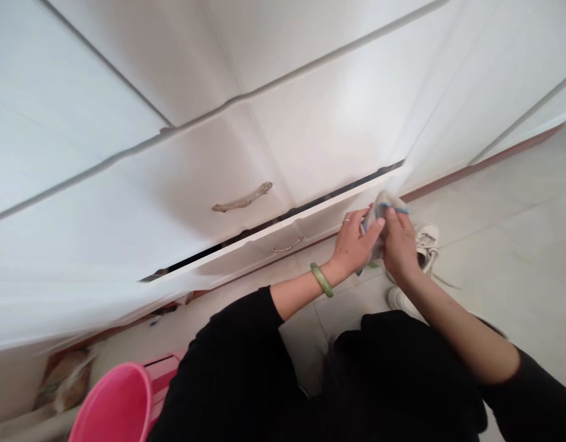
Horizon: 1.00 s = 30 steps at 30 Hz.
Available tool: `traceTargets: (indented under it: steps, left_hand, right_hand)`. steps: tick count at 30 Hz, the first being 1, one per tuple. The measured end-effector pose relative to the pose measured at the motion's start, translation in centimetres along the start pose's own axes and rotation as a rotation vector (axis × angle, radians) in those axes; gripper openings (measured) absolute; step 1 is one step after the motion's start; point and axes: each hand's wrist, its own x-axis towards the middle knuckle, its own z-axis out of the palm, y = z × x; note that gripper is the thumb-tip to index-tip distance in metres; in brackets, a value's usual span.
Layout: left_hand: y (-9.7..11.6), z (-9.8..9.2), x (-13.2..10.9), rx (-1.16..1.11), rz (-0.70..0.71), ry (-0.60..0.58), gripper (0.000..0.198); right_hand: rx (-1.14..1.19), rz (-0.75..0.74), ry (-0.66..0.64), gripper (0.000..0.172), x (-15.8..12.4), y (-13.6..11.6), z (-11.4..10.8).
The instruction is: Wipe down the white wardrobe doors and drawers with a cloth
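Both hands meet at the right, in front of a white drawer front. Between them is a bunched pale greyish cloth [385, 199] with blue edging. My left hand [355, 242], below a green bangle [321, 280] and with a ring on one finger, is closed on the cloth's left side. On the other side my right hand [399, 242] grips it too, its thumb pressed against the folds. Part of the cloth is hidden behind the fingers. Just beyond the hands, the lower drawer [287, 244] stands slightly pulled out, with a dark gap along its top.
A white drawer front [338, 129] with an ornate metal handle [242, 197] lies above the gap. White shoes [428, 236] are on the tiled floor [508, 270] by my right arm. At lower left stands a pink bucket [115, 399]. Dark-clothed knees fill the bottom.
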Motion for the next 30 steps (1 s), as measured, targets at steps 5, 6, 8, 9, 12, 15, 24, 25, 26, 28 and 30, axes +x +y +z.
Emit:
traceTargets:
  steps: [5,6,8,9,12,15,24,25,26,28,30]
  left_hand:
    - [-1.3,2.3,-0.3,-0.005,-0.057,0.152,0.060]
    - [-1.7,2.2,-0.2,0.015,-0.037,0.159,0.064]
    - [-2.6,1.7,0.3,0.111,0.039,0.133,0.068]
    - [-3.1,1.3,0.6,0.181,0.087,0.112,0.067]
    - [-4.2,0.1,1.7,0.404,0.164,0.067,0.061]
    - [-4.9,-0.6,2.5,0.540,0.150,0.027,0.060]
    - [-6.5,-0.2,2.2,0.587,0.144,-0.047,0.067]
    - [-6.7,-0.1,2.2,0.565,0.161,-0.032,0.069]
    - [-7.0,0.1,2.2,0.541,0.176,-0.015,0.071]
    - [-7.3,0.5,2.3,0.497,0.185,0.016,0.072]
    - [-7.4,0.7,2.5,0.475,0.163,0.020,0.072]
  right_hand:
    - [-0.469,-0.302,0.081,0.056,5.8,0.2,-0.9]
    - [-0.584,-0.338,0.055,0.058,6.7,0.0,-1.3]
    - [-0.796,-0.350,-0.030,0.061,7.8,-0.4,-1.5]
    - [-0.886,-0.333,-0.082,0.062,7.8,-0.7,-1.4]
    - [-1.072,-0.282,-0.245,0.061,6.9,-1.6,-0.3]
    - [-1.197,-0.298,-0.352,0.057,6.1,-2.5,0.2]
    - [-1.349,-0.261,-0.394,0.058,5.7,-3.2,-0.4]
    - [-1.365,-0.243,-0.365,0.058,5.7,-3.2,-0.6]
    - [-1.379,-0.214,-0.328,0.058,5.6,-3.3,-0.7]
    - [-1.391,-0.175,-0.288,0.058,5.4,-3.4,-0.9]
    - [-1.382,-0.185,-0.331,0.059,5.0,-3.7,-0.8]
